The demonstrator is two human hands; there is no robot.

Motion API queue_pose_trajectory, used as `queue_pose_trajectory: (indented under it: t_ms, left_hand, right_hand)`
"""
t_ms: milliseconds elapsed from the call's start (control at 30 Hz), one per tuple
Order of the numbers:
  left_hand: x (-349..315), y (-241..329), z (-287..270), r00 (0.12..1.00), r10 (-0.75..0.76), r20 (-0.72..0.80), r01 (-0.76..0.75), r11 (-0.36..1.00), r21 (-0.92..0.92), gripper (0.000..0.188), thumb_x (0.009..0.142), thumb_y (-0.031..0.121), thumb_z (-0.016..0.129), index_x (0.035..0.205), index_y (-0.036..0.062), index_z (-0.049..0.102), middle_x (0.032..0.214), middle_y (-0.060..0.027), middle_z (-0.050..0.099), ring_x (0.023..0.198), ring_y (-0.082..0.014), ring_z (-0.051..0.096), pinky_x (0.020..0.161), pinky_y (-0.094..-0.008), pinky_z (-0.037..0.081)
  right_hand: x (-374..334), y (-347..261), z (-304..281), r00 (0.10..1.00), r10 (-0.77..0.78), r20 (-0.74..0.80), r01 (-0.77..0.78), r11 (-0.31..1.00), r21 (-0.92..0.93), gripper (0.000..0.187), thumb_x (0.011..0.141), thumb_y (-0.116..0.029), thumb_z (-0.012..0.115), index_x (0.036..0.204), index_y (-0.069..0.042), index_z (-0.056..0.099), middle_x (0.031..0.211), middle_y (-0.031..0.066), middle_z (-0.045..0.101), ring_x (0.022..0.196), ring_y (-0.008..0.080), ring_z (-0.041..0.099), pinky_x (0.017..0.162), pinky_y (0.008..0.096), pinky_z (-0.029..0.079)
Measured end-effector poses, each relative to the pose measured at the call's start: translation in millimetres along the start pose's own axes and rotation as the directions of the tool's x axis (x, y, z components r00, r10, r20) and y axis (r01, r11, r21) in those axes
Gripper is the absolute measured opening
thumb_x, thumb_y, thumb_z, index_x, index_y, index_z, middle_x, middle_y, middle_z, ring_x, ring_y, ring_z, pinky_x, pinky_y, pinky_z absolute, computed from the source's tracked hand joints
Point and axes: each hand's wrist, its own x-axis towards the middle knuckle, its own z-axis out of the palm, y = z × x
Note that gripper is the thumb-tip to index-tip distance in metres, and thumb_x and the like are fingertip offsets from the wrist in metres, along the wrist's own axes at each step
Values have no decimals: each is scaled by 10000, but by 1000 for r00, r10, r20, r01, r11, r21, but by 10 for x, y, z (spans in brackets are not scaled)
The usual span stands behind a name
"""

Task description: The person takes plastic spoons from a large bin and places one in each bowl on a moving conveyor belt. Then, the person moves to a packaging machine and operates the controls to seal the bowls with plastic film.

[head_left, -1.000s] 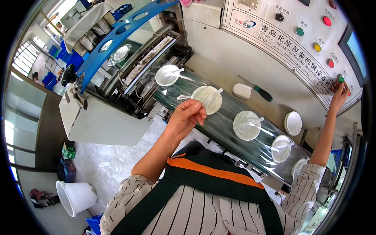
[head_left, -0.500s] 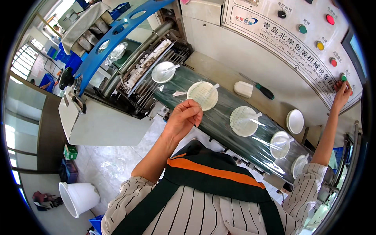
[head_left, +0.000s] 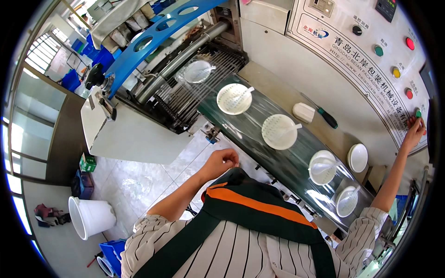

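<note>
My right hand (head_left: 414, 132) reaches to the control panel (head_left: 357, 60), a fingertip on a green button (head_left: 418, 113). My left hand (head_left: 221, 164) hangs near the apron (head_left: 259, 206), fingers curled in, with nothing visible in them. On the green conveyor belt (head_left: 259, 106) lies a row of white bowls under clear film, each with a spoon: one bowl (head_left: 228, 99) near the far end, one (head_left: 273, 126) mid-belt, then another bowl (head_left: 317, 172) and a bowl (head_left: 345, 206) toward the right. A film-wrapped bowl (head_left: 194, 72) sits on the metal rod grate (head_left: 174, 104) beyond the belt.
Behind the belt, a ledge holds a white block (head_left: 303, 112), a screwdriver (head_left: 328, 118) and stacked bowls (head_left: 357, 158). A blue perforated bar (head_left: 153, 39) arches over the grate at left. A white bucket (head_left: 92, 217) and a blue crate (head_left: 112, 255) stand on the floor.
The bowls have travelled up-left along the belt, the leading one passing onto the grate. My left hand has dropped from beside the belt toward my body. My right hand stays at the button.
</note>
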Motion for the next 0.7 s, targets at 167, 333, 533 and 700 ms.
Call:
queue_pose_trajectory:
  t_ms: [167,333,533,700]
  left_hand:
    - [-1,-43,3,998,3,62,-6,999,49,169,746,48,530,896,34,607,809,-37,623,720,-105,572,687,-243,452]
    - [37,-351,-6,985,-117,129,101,987,129,132,744,120,617,827,19,635,732,-60,634,675,-111,587,639,-236,461]
    - [18,-520,-48,987,-147,72,137,982,128,137,698,108,645,786,2,637,680,-67,626,622,-115,587,600,-242,468]
    - [17,-521,-48,985,-164,51,158,982,102,193,647,173,683,745,14,637,671,-84,625,633,-144,592,619,-258,468]
  right_hand:
    - [13,25,-27,1000,-15,12,15,1000,1,296,906,-221,455,1062,30,462,884,116,589,767,143,587,683,235,500]
    - [13,33,-15,1000,-20,19,19,1000,6,294,905,-217,459,1069,27,461,883,110,587,765,139,584,694,234,497]
    - [120,74,-97,994,25,106,-34,996,79,295,876,-199,521,1053,34,477,903,128,599,803,145,594,682,244,516]
    - [313,191,-228,989,70,131,-67,997,-27,319,860,-210,549,1058,30,481,925,132,604,820,147,600,679,249,522]
